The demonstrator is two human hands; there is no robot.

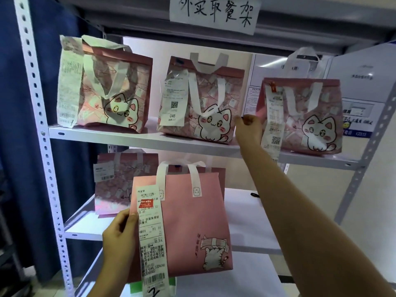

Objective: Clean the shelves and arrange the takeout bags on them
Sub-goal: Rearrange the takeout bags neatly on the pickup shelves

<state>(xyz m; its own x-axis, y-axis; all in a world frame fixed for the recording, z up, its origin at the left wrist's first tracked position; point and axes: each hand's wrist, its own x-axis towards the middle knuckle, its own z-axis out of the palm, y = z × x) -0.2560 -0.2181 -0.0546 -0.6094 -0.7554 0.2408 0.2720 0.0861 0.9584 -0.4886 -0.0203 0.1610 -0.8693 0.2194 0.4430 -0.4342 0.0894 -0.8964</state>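
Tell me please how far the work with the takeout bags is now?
Done: three pink cat bags stand on the upper shelf, and one more bag sits on the middle shelf. In hand: the left hand holds a plain pink bag by its edge; the right hand reaches to the rightmost upper bag. Left: placing the held bag. Cleaning cannot be judged.

Left hand [119, 234] gripping low, right hand [249, 127] curled high.
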